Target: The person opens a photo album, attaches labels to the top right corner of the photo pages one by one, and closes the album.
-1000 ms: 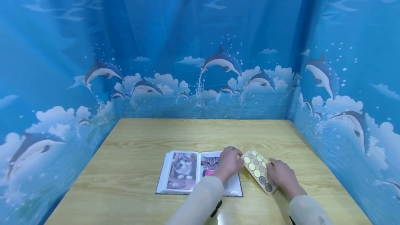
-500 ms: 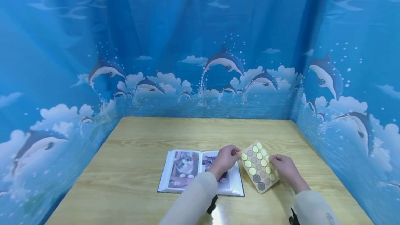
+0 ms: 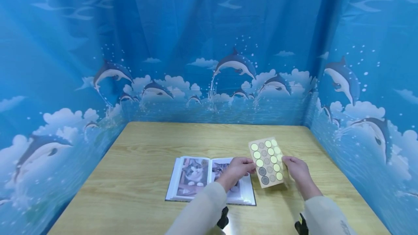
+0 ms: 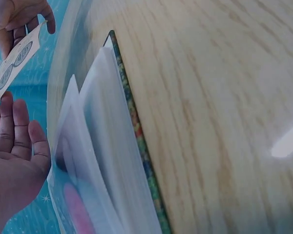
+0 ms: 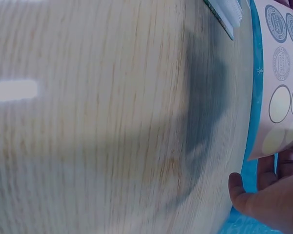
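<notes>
Raised off the table, a sticker sheet (image 3: 268, 160) shows rows of round spots: pale yellow, beige printed and two dark ones at its lower left. My left hand (image 3: 240, 169) pinches its left edge between thumb and fingers. On the opposite edge, my right hand (image 3: 296, 169) grips the sheet. In the left wrist view, the sheet (image 4: 12, 70) is seen nearly edge-on, the left fingers (image 4: 20, 126) at its near edge. The right wrist view shows round seal-like prints on the sheet (image 5: 271, 63), with the right fingers (image 5: 266, 170) partly behind it.
An open photo album (image 3: 246, 191) with cat pictures lies on the wooden table (image 3: 147, 148), left of the sheet and partly under my left forearm. Its patterned cover edge (image 4: 136, 124) shows in the left wrist view. A blue dolphin curtain (image 3: 196, 46) encloses the table.
The sticker sheet has been lifted from low over the table and tilted up to face me, turning more upright. Both hands have shifted their hold along its edges.
</notes>
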Demonstrator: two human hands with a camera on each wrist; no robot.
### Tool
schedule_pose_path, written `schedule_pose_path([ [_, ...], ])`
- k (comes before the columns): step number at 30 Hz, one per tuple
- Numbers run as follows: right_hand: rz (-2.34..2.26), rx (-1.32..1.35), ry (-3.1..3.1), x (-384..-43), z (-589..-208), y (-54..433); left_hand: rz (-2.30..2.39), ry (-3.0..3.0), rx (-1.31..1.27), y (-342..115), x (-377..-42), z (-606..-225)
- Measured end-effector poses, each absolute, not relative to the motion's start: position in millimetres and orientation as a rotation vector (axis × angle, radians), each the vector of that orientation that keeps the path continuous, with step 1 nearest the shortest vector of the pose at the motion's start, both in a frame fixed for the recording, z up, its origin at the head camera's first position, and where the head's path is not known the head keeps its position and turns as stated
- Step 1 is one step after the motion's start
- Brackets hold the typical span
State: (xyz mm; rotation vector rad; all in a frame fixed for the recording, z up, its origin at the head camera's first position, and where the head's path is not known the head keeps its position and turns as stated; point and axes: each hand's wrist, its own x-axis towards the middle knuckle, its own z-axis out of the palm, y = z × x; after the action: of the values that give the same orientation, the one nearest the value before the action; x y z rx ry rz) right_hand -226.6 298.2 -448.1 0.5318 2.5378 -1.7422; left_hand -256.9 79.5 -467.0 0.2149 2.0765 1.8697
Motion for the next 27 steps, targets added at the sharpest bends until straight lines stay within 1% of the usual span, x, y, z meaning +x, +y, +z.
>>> schedule_pose_path([
  [16,-1.726,0.509,2.556,-224.8,-449.1,294.2,1.88,2.079,0.231,87.8,-240.6,-474.7],
  [19,-1.654,0.475,2.632,-222.5,-449.1,293.8,1.912,2.063,0.216,89.5,-238.5,-475.0],
  [27,-1.261,0.312,2.982,-211.4,-445.6,283.5,1.981,2.05,0.131,90.9,-237.2,-477.9],
])
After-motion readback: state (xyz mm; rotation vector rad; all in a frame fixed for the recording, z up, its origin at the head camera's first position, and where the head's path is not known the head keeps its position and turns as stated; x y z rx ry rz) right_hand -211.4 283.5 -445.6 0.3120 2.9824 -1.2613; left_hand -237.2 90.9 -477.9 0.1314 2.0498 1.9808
